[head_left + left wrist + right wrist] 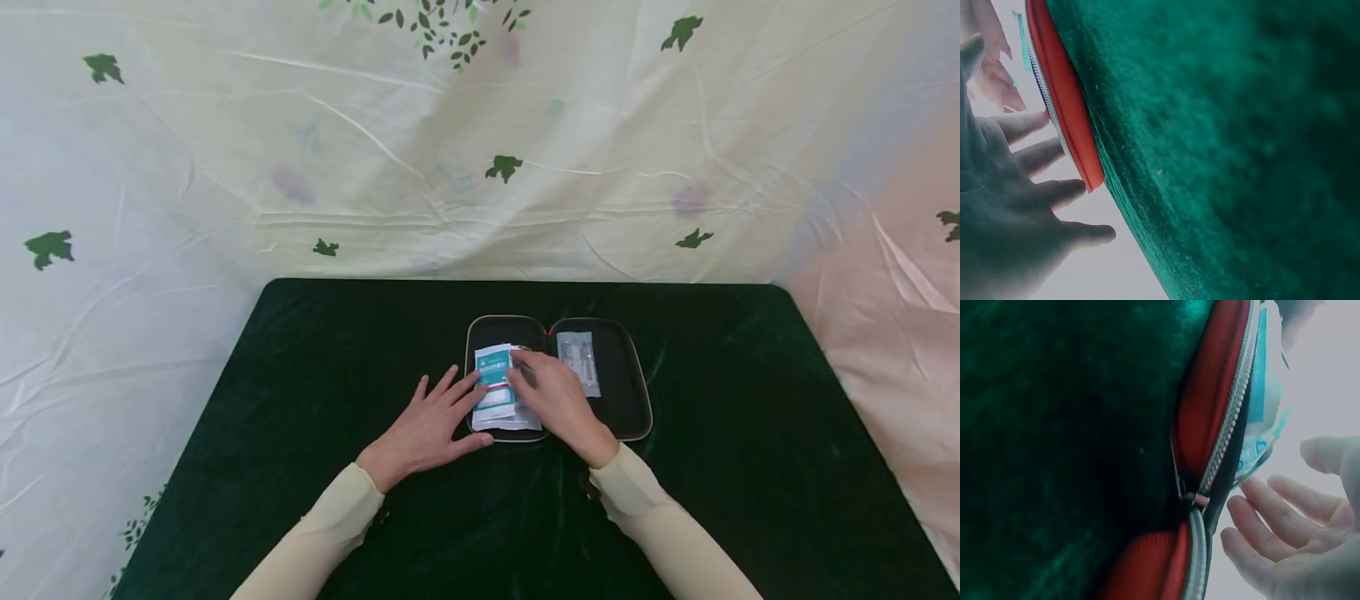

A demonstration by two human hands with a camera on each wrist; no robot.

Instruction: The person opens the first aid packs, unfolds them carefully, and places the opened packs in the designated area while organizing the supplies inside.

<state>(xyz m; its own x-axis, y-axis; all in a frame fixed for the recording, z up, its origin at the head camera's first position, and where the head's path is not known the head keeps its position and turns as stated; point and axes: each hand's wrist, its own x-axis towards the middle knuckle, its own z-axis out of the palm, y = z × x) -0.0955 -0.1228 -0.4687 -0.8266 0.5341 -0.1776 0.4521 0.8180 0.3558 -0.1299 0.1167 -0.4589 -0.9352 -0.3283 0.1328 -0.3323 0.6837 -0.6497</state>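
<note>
An unzipped case (626, 421) lies spread flat, black inside, its outer shell (1063, 87) red in the left wrist view. Its left half holds a teal-and-white packet (493, 375) on top of a silvery packet (517, 423). My left hand (431, 429) is spread at the case's left rim, straight fingertips on the teal-and-white packet's left edge. Over the middle of the case, my right hand (558, 400) has its fingertips at that packet's right side. In the right wrist view, the right hand's (1304, 531) thumb and relaxed fingers stand apart with nothing gripped between them.
A small clear-and-white sachet (577, 364) rests in the right half of the case, beside the right hand. A zipper (1235, 406) runs round the rim. Dark green cloth (360, 350) covers the table, and patterned curtains (420, 167) hang behind and at both sides.
</note>
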